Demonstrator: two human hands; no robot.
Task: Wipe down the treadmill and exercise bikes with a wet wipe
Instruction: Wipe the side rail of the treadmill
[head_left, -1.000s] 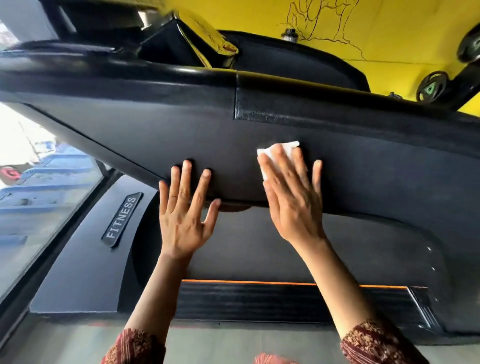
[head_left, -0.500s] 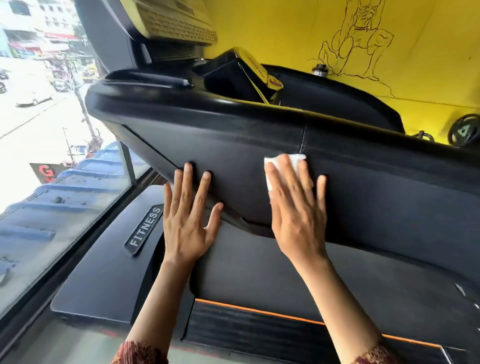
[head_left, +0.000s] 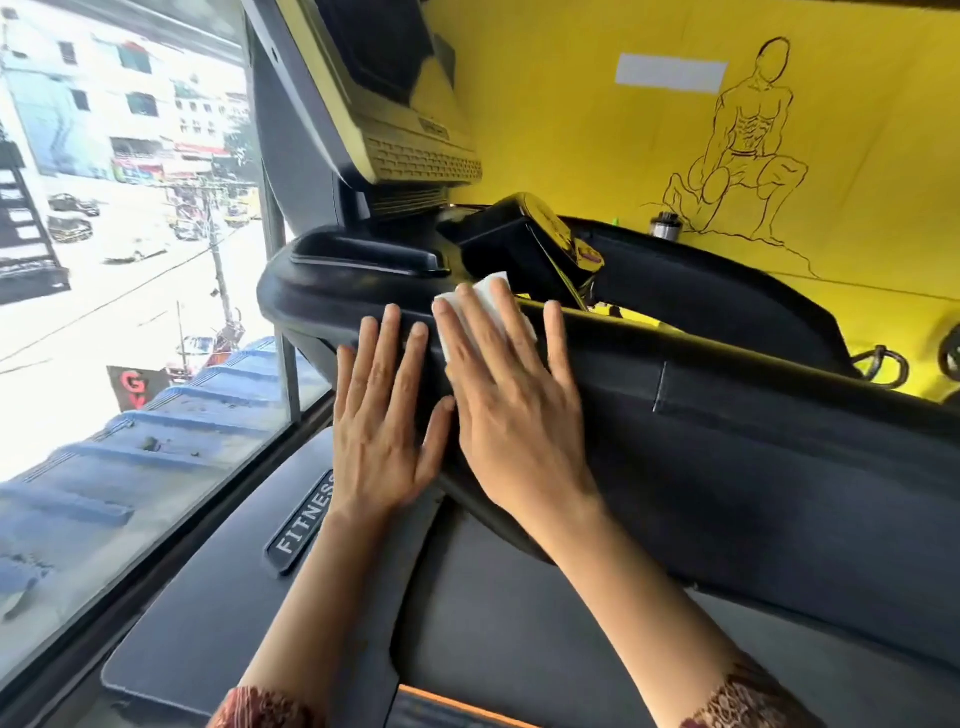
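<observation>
Beside a street-facing window (head_left: 130, 260) and a yellow wall (head_left: 571, 130) bearing one line-drawn figure (head_left: 743, 140), two hands lie flat on a black treadmill (head_left: 753, 447) panel. The right hand (head_left: 514, 410), fingers straight, presses the single white wet wipe (head_left: 491, 293) near the panel's top edge; the left hand (head_left: 379, 431) rests flat alongside, fingers spread, holding nothing.

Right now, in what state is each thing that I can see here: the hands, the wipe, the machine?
treadmill panel, black, both hands on it.
wipe, white, pressed on the panel near its upper edge, mostly covered.
right hand, flat, fingers straight, pressing the wipe.
left hand, flat, fingers straight, resting bare on the panel.
screen, dark.
</observation>
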